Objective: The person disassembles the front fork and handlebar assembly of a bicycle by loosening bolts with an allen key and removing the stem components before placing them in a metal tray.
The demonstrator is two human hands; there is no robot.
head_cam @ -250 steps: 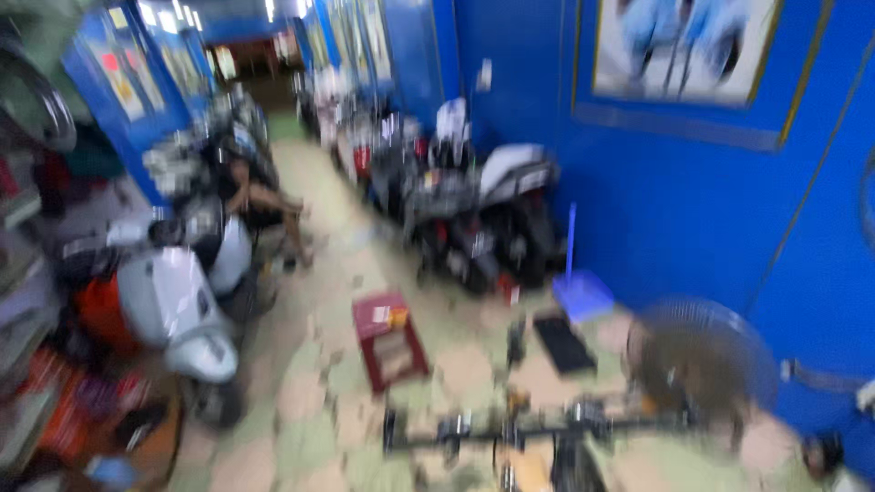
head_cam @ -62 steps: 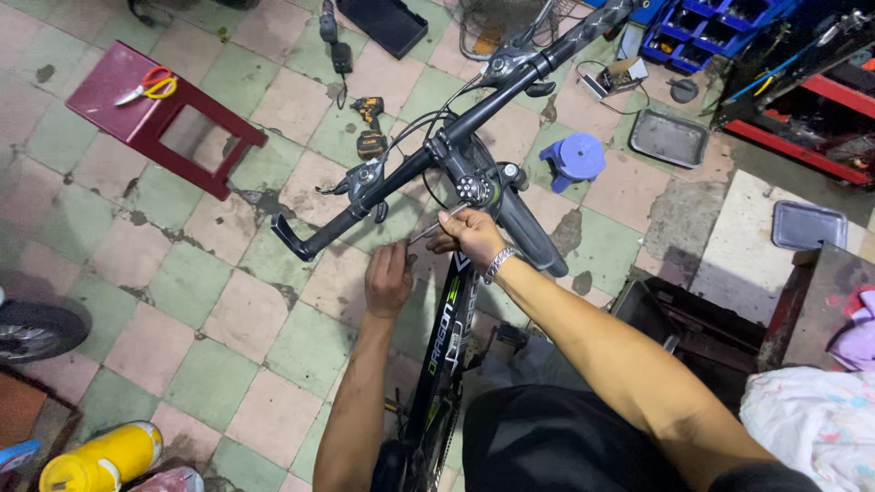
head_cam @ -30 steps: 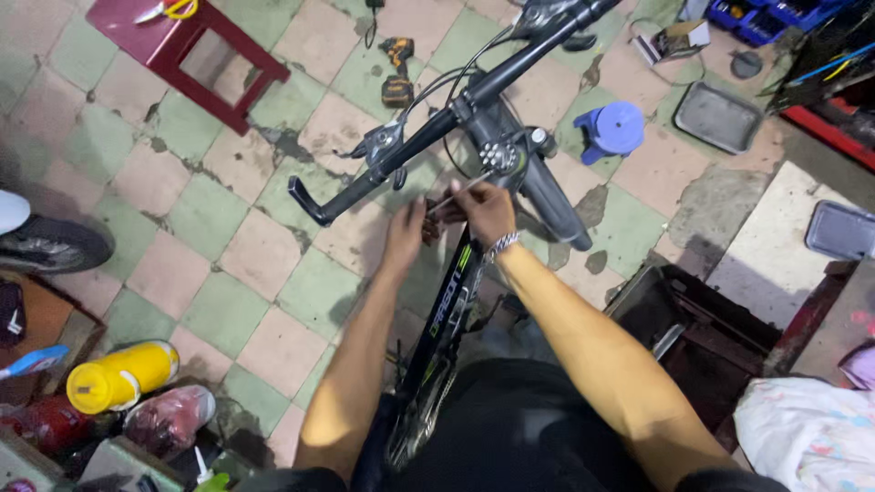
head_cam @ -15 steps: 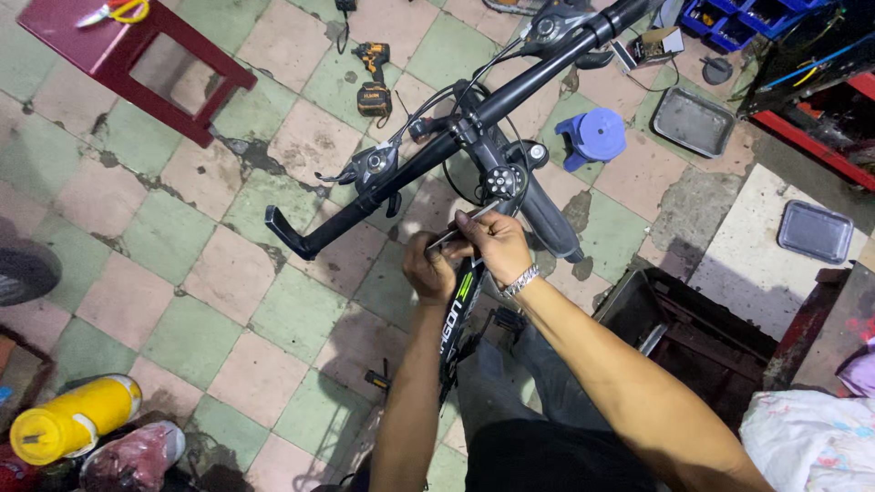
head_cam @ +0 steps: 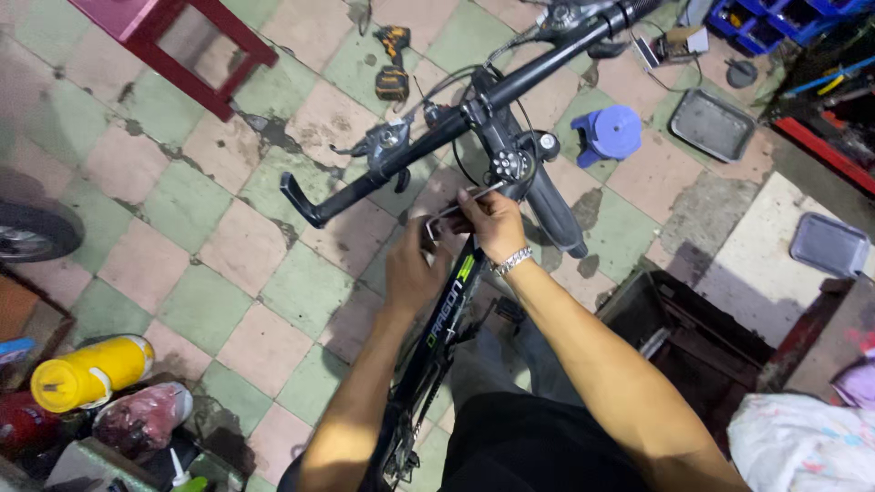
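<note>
Hex key (head_cam: 460, 202) — a slim L-shaped metal one — is held between both hands just below the stem (head_cam: 512, 164) of a black bicycle, its far tip reaching the cluster of bolts on the stem's face. The right hand (head_cam: 493, 223), with a metal bracelet at the wrist, has its fingers pinched together on the long arm of the key; the left hand (head_cam: 415, 269) is curled shut around the short bent end, close beside the right. Judged from this, the work on the stem bolts is under way but not finished: the key looks seated or nearly seated in a bolt, though whether it is fully in cannot be told. The handlebar (head_cam: 456, 123) sits in the stem, slanting across the tiled floor (head_cam: 182, 228), with brake levers and cables fitted. Nearby lie a cordless drill (head_cam: 393, 64), a blue stool (head_cam: 612, 133) and a metal tray (head_cam: 712, 124) — all untouched and well apart from the hands.
</note>
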